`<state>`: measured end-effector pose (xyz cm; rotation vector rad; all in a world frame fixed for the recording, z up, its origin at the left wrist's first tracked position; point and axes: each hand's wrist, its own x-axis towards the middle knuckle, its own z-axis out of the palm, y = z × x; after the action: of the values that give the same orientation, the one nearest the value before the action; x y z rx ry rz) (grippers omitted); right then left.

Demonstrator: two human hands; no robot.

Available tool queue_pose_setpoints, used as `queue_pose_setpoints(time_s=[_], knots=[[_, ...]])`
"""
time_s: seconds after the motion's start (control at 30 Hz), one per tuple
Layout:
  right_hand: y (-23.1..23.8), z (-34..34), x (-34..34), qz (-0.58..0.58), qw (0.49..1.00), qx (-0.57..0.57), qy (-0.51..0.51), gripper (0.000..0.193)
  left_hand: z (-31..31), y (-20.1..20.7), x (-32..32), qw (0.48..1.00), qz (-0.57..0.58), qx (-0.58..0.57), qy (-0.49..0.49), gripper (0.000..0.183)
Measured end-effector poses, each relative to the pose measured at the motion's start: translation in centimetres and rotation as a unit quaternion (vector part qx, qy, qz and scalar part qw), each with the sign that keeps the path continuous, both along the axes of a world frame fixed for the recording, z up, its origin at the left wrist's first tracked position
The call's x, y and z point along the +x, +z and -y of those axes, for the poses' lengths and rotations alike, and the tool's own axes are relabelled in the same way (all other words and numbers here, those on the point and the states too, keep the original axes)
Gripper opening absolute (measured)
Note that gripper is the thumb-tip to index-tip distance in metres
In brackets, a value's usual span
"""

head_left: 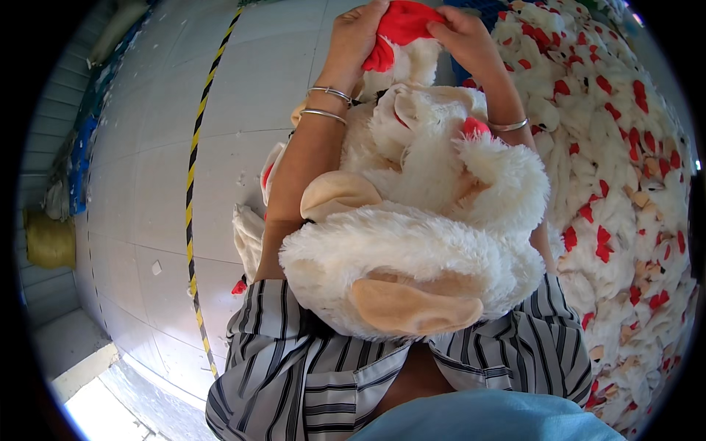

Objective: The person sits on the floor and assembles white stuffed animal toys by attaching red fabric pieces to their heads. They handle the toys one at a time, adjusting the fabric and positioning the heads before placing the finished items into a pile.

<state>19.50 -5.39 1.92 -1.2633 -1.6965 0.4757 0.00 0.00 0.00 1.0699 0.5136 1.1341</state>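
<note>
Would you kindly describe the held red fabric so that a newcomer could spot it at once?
Start from the fluffy white plush. Above it, near the picture's top edge, the left hand and right hand grip the red fabric. Unlike the small red pieces in the pile at right, it spans both hands.

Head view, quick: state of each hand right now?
Left hand: closed, holding the left side of the red fabric.
Right hand: closed, pinching the same fabric's right side.
</note>
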Motion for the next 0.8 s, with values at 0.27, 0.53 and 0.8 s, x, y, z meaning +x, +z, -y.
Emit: queue_pose_setpoints(time_s=[0.27,0.53,0.8], knots=[[2.5,1.6,-0.2,0.001,0.999,-0.019,-0.046,0.016,-1.0,-0.9,0.8,0.993,0.033,-0.009,0.109,0.030],[-2.1,-1.2,3.8,-0.376,0.921,-0.093,-0.048,0.025,-2.7,-2.7,-0.7,0.993,-0.088,-0.022,0.073,0.036],[0.5,0.5,0.8,-0.229,0.961,-0.121,0.101,0.024,2.3,0.8,0.5,0.968,-0.187,0.166,0.035,0.029]])
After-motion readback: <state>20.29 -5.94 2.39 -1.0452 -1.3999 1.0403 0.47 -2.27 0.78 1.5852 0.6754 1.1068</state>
